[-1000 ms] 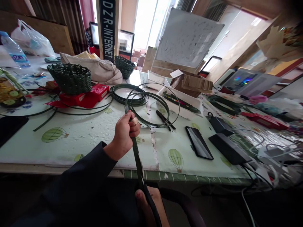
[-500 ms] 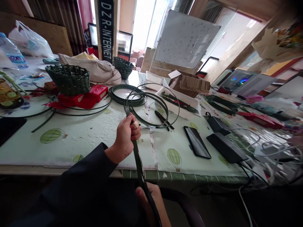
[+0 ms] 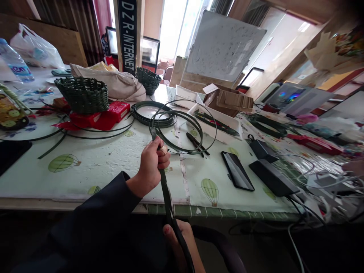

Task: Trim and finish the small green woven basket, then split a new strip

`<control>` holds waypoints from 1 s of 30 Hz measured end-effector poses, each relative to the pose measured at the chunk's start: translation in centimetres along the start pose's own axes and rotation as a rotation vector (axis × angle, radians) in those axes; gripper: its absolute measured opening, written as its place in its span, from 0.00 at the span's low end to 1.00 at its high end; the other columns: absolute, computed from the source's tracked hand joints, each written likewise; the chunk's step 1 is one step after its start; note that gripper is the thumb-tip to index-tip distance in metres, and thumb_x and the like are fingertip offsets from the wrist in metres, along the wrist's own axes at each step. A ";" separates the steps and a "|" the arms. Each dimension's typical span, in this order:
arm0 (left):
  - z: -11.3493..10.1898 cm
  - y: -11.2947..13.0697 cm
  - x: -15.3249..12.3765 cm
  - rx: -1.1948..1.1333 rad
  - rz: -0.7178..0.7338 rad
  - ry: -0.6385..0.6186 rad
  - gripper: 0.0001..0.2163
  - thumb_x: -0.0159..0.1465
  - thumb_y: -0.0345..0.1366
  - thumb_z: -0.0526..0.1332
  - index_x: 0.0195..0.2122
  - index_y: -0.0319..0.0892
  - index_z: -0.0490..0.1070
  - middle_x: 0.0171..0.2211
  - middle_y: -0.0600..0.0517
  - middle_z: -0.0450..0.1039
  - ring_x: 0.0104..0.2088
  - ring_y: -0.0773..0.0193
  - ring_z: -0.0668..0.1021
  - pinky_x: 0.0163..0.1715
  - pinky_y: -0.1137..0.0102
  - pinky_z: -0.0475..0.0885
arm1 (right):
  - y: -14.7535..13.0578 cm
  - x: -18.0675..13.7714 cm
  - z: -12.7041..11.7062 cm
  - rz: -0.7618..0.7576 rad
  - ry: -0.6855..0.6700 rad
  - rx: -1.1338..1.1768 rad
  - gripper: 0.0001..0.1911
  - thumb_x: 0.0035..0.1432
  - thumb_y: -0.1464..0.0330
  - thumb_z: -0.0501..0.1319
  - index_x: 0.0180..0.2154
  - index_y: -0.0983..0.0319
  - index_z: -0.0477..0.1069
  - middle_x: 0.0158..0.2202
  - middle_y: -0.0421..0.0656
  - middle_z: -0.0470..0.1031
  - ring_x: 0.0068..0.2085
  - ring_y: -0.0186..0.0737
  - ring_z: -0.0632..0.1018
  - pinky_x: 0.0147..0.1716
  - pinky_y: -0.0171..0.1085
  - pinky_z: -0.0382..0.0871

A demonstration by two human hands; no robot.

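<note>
My left hand (image 3: pixel 153 161) is a closed fist around a dark green flat strap (image 3: pixel 165 191), above the table's front edge. Beyond the fist the strap runs into loose loops (image 3: pixel 202 131) on the table. Below, the strap slants down to my right hand (image 3: pixel 183 237), whose thumb and fingers close on it at the bottom of the view. A pale, thin edge shows beside the strap just above that hand; I cannot make out what it is. A wider coil of green strap (image 3: pixel 139 117) lies behind the left hand. Dark slim tools (image 3: pixel 196 144) rest inside the loops.
Woven baskets (image 3: pixel 82 94) stand at the back left, one on red boxes (image 3: pixel 118 110). A phone (image 3: pixel 237 170), black power blocks (image 3: pixel 271 176) and tangled cables lie to the right. A white tray (image 3: pixel 227 131) and a cardboard box (image 3: pixel 231 100) are behind.
Both hands and the strap look almost the same as before. The view has shifted very slightly.
</note>
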State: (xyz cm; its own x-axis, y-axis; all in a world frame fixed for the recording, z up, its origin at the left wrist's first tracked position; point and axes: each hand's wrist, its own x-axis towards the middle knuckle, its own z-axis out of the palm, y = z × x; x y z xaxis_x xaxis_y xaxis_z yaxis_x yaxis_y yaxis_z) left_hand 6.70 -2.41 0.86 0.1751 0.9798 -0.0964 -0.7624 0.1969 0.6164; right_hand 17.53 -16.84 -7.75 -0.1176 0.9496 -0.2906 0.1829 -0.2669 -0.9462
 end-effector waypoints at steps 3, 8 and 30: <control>0.0 -0.1 0.0 0.001 0.001 0.006 0.12 0.66 0.34 0.51 0.24 0.41 0.55 0.16 0.62 0.43 0.13 0.77 0.50 0.11 0.80 0.44 | -0.2 -0.1 0.0 0.016 0.003 0.008 0.30 0.49 0.41 0.55 0.19 0.59 0.50 0.19 0.33 0.45 0.22 0.30 0.49 0.22 0.36 0.40; -0.1 -0.1 0.0 0.002 0.010 0.010 0.12 0.65 0.34 0.53 0.24 0.41 0.56 0.16 0.62 0.43 0.13 0.77 0.50 0.11 0.80 0.44 | -0.1 0.0 -0.1 -0.001 0.006 -0.003 0.30 0.49 0.41 0.55 0.19 0.59 0.50 0.19 0.34 0.46 0.23 0.30 0.49 0.22 0.36 0.41; 0.0 -1.4 -0.7 0.011 -0.007 -0.042 0.12 0.64 0.37 0.55 0.25 0.42 0.55 0.17 0.62 0.42 0.13 0.78 0.49 0.12 0.81 0.43 | -0.9 0.4 -0.8 -0.026 0.009 -0.132 0.28 0.52 0.44 0.54 0.20 0.60 0.51 0.20 0.35 0.47 0.23 0.30 0.50 0.20 0.35 0.42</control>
State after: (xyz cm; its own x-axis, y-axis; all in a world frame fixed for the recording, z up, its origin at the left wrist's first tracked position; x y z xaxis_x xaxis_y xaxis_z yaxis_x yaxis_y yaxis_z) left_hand 7.69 -3.36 0.03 0.2065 0.9761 -0.0683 -0.7543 0.2032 0.6243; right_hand 18.09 -16.10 -6.92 -0.1150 0.9574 -0.2647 0.3071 -0.2192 -0.9261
